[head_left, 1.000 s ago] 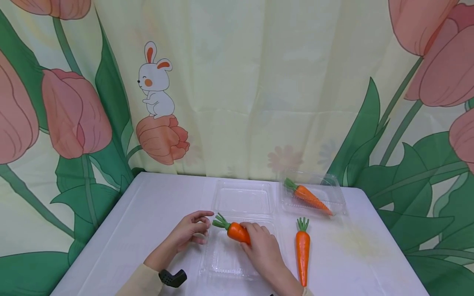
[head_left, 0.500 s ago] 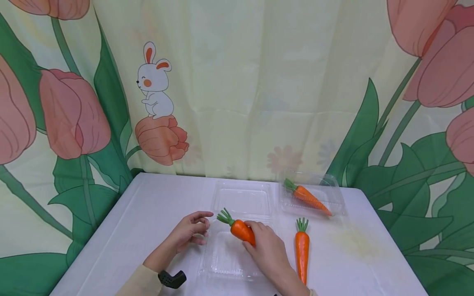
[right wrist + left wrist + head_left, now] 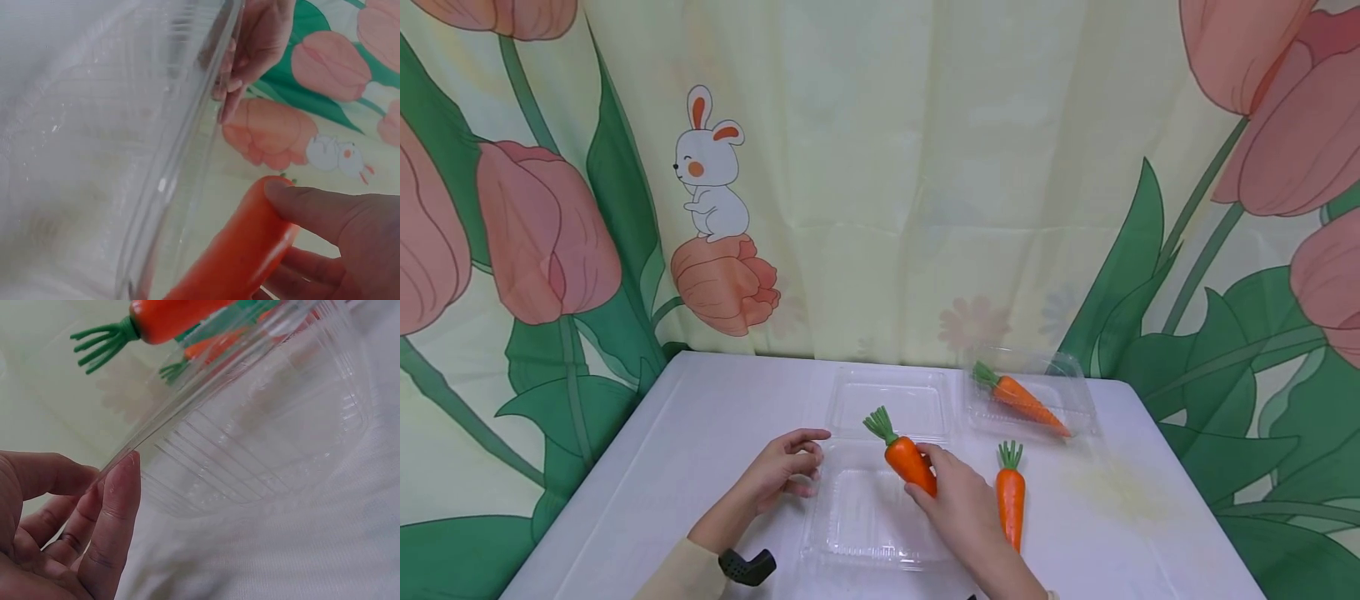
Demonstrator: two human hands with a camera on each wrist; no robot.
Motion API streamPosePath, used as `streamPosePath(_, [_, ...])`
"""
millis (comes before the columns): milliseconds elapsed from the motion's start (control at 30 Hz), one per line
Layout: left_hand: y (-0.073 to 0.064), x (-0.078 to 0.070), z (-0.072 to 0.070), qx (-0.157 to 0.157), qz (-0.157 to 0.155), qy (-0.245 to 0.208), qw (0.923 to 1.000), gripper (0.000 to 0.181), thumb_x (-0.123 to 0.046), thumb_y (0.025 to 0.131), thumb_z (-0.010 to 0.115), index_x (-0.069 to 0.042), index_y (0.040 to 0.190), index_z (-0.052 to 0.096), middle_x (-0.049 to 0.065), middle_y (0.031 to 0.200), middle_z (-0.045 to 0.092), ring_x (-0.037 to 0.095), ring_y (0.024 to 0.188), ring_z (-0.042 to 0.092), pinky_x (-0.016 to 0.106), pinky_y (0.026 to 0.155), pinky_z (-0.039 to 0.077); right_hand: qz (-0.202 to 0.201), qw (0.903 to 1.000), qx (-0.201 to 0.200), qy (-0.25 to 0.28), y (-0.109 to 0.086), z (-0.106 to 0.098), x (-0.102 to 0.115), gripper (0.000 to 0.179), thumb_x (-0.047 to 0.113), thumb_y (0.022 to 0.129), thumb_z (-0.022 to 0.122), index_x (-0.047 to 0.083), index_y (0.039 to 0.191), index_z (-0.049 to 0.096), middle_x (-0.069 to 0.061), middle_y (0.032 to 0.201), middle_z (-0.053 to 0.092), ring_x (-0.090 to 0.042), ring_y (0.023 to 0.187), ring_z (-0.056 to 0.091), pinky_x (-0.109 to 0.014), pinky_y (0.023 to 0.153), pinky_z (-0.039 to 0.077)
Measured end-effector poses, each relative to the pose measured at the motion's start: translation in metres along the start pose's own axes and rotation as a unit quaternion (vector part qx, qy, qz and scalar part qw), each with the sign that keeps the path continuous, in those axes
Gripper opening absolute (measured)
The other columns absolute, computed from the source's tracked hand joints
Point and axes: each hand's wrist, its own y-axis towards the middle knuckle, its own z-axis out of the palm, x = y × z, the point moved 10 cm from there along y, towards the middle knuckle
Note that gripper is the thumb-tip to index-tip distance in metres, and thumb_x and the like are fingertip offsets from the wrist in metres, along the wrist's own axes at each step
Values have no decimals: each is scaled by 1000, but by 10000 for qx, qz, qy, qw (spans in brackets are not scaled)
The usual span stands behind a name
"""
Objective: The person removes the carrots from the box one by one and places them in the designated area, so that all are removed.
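Note:
My right hand (image 3: 958, 504) grips a short orange toy carrot (image 3: 910, 465) by its lower part, above the right side of a clear plastic clamshell box (image 3: 850, 533). The carrot's green leaves point up and to the left. The box lies open, its lid (image 3: 891, 400) folded back away from me. At the left rim, my left hand (image 3: 784, 471) pinches the edge between thumb and fingers (image 3: 119, 506), as the left wrist view shows. In the right wrist view, the right thumb (image 3: 319, 209) presses along the carrot (image 3: 240, 250).
A longer carrot (image 3: 1011, 504) lies on the white table right of the box, partly behind the right forearm. At the back right stands another clear box (image 3: 1078, 392) with a carrot (image 3: 1026, 400) inside. A tulip-printed curtain (image 3: 865, 192) hangs behind the table.
My right hand has moved right with the short carrot, whose leafy end has swung upward. The left hand stays at the box rim.

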Motion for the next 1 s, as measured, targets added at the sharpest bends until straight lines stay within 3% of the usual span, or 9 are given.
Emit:
streamPosePath(267, [-1, -1, 2, 15, 3, -21, 10000, 50, -5, 94, 65, -5, 142, 55, 7, 102, 58, 17, 78, 63, 29, 59, 60, 434, 9985, 135, 313, 1, -11, -16, 63, 29, 81, 89, 12, 135, 62, -3, 113, 73, -14, 81, 63, -36, 74, 58])
streamPosePath(633, [0, 0, 2, 25, -40, -72, 10000, 50, -4, 93, 65, -4, 142, 56, 6, 101, 58, 16, 77, 63, 28, 58, 60, 979, 9906, 313, 906, -1, -27, -47, 69, 30, 87, 83, 7, 146, 56, -10, 118, 73, -15, 81, 65, -28, 63, 56])
streamPosePath(833, [1, 0, 3, 12, -67, -77, 9999, 49, -5, 93, 66, -5, 141, 56, 6, 102, 58, 16, 77, 63, 28, 58, 60, 1079, 9893, 257, 943, -3, -37, -63, 79, 31, 87, 83, 15, 155, 45, -11, 117, 72, -15, 79, 63, -28, 61, 53])
streamPosePath(1000, [1, 0, 3, 20, -51, -70, 10000, 49, -4, 93, 65, -5, 141, 56, 6, 102, 58, 16, 77, 63, 28, 58, 59, 1078, 9903, 196, 858, -4, -41, -74, 76, 28, 87, 83, 24, 154, 47, -11, 118, 72, -16, 79, 61, -29, 62, 51])
